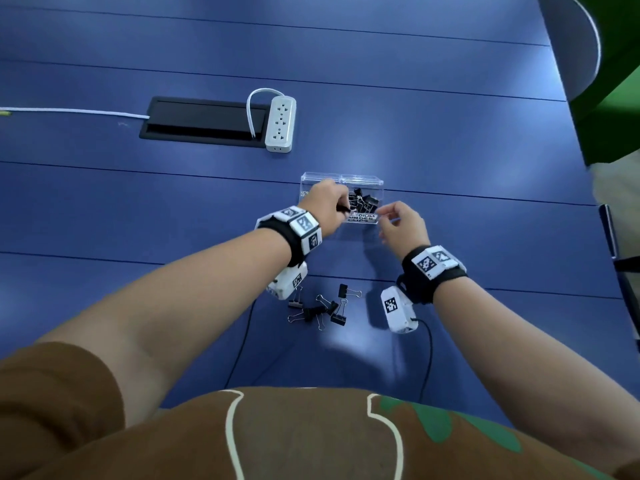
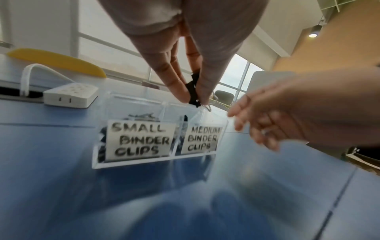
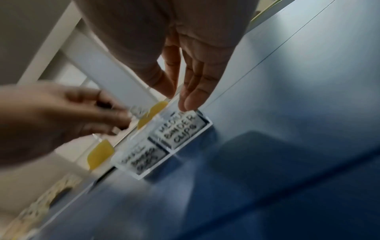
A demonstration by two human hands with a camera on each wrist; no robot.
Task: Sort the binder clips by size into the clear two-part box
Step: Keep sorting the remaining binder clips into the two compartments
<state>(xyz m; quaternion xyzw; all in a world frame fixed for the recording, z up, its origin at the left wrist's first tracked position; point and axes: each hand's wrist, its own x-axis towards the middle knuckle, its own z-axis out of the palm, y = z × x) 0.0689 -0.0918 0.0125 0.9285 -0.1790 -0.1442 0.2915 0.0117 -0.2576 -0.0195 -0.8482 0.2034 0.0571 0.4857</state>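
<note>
Left hand (image 2: 185, 53) pinches black clip (image 2: 193, 91), probably metal, over clear box (image 2: 156, 162).

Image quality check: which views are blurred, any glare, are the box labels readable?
Head: mostly sharp, soft glare patches on the blue table, wide-angle bending at the edges. Left wrist: labels on the clear box readable, right hand motion-blurred, bright windows behind. Right wrist: heavy blur all over, left hand smeared, only the medium label legible; table reflections washed out.

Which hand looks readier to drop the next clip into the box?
The left hand: it already pinches a black clip above the clear box. The right hand holds nothing.
</note>
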